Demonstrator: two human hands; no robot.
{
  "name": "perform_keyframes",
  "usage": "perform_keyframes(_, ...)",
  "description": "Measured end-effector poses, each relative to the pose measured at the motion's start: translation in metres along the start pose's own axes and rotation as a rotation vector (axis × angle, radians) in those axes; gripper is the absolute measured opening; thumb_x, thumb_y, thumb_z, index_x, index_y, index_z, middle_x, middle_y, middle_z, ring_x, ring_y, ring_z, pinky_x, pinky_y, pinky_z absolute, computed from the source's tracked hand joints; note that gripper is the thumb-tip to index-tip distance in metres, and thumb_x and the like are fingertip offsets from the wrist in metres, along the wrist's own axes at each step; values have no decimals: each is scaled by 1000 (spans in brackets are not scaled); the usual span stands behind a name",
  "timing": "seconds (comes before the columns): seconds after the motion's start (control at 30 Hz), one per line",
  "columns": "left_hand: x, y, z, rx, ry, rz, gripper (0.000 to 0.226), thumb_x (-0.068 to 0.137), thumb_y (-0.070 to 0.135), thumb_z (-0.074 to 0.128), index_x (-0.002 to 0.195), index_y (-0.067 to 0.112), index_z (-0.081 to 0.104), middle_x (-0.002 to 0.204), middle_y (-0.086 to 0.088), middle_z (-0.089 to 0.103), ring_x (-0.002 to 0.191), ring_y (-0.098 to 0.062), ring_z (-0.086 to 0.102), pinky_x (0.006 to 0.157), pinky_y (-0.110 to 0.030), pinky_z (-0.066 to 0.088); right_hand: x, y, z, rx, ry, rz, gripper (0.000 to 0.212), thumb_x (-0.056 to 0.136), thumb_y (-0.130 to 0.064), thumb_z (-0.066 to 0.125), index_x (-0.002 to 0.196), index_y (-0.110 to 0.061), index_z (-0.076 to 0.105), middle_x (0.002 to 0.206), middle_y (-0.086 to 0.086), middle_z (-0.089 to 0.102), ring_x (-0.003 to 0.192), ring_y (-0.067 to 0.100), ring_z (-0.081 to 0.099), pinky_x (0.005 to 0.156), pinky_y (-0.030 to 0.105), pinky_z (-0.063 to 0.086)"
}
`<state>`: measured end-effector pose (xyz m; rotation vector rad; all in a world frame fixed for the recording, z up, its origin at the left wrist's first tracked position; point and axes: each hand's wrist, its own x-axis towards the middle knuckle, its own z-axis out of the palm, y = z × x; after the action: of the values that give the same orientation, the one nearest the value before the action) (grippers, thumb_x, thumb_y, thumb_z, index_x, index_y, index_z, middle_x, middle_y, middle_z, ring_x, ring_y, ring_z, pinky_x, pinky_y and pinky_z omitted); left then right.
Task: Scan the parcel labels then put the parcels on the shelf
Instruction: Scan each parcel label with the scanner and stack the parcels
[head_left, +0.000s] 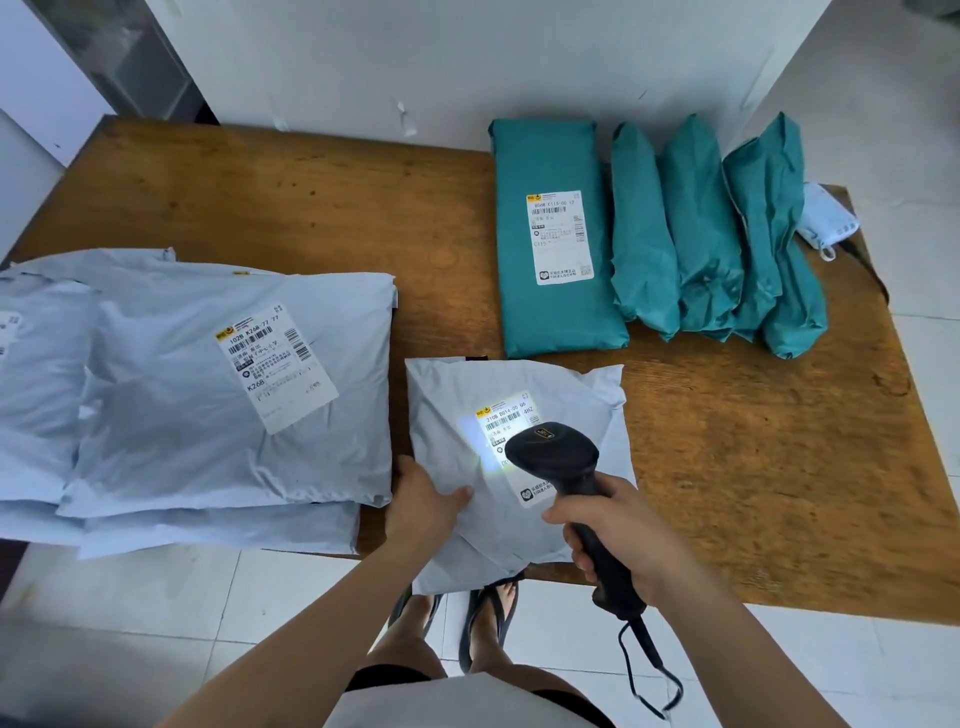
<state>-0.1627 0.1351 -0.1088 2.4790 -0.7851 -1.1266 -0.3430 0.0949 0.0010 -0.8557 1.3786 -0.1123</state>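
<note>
The parcel (566, 395) is lying over the desk's (727, 467) near edge, its label (511, 415) just beyond the right hand (618, 530), whose fingers (558, 515) are curling round the scanner (553, 454). The left hand (423, 501) is pinching the parcel's left edge, so it is probably the nearer one for lifting.

Soft, even, slightly dim daylight with faint shadows. A scanner (551, 451) throws a white glare patch on the label (508, 415) of a grey parcel (571, 400) at the front edge of the desk (727, 467). The wide lens bows the desk's edges.
</note>
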Motion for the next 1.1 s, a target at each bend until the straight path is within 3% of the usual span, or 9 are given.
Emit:
perform_keyframes(0.13, -3, 0, 2, -18, 12, 8, 64, 78, 30, 74, 115, 1, 32, 127, -16, 49, 116, -37, 53, 91, -36, 45, -1, -1, 1, -16, 1, -26, 9, 79, -7, 67, 79, -10, 58, 53, 10, 50, 39, 19, 41, 43, 24, 36)
perform_keyframes(0.37, -22, 25, -17, -210, -68, 285, 20, 86, -4, 44, 94, 10, 32, 82, -1, 48, 64, -6, 46, 47, -13, 35, -9, -3, 0, 46, 82, -126, 11, 81, -8, 68, 81, -7, 56, 51, 9, 49, 39, 20, 41, 42, 24, 35)
perform_keyframes(0.47, -32, 45, -48, -289, -115, 482, 17, 88, -3, 43, 91, 12, 39, 76, 6, 48, 69, -8, 48, 56, -10, 41, -14, -8, -2, 169, 200, -216, 11, 82, -6, 68, 84, -5, 57, 52, 11, 49, 41, 22, 41, 44, 26, 35)
perform_keyframes(0.57, -37, 62, -104, -411, -138, 610, 16, 85, -3, 47, 88, 13, 45, 79, -5, 55, 68, -11, 49, 60, -16, 41, -20, -21, -4, 248, 265, -282, 12, 83, -8, 68, 79, -8, 57, 50, 9, 50, 40, 23, 42, 48, 29, 37)
perform_keyframes(0.7, -17, 45, -195, -605, -105, 520, 23, 68, 1, 52, 84, 18, 51, 73, -4, 57, 63, -19, 47, 51, -23, 39, -23, -37, 4, 241, 223, -327, 14, 84, -8, 67, 78, -6, 55, 50, 8, 49, 41, 22, 41, 47, 30, 37)
perform_keyframes(0.8, 13, 2, -255, -626, -20, 382, 27, 64, 1, 59, 79, 24, 58, 73, -4, 63, 70, -25, 48, 59, -28, 36, -21, -42, 17, 210, 178, -309, 13, 84, -7, 67, 78, -5, 56, 50, 8, 49, 40, 21, 41, 44, 28, 37)
perform_keyframes(0.87, 33, -25, -276, -476, 102, 275, 30, 73, -7, 62, 81, 21, 58, 89, -13, 67, 71, -26, 52, 63, -30, 38, -20, -42, 24, 186, 154, -292, 12, 84, -6, 68, 80, -4, 57, 51, 10, 50, 40, 21, 41, 44, 27, 37)
perform_keyframes(1.0, 69, -62, -305, -176, 615, 157, 26, 80, -3, 55, 105, -7, 59, 109, -32, 62, 95, -40, 58, 75, -28, 43, -16, -42, 33, 129, 154, -256, 13, 83, -6, 69, 85, 0, 58, 50, 10, 52, 38, 21, 43, 45, 28, 38)
perform_keyframes(1.1, 95, -71, -316, 131, 599, 25, 43, 83, 12, 61, 118, -9, 49, 119, -34, 56, 111, -51, 52, 95, -46, 46, -12, -43, 37, 120, 158, -247, 13, 83, -5, 69, 86, 1, 59, 49, 10, 51, 38, 21, 42, 45, 28, 38)
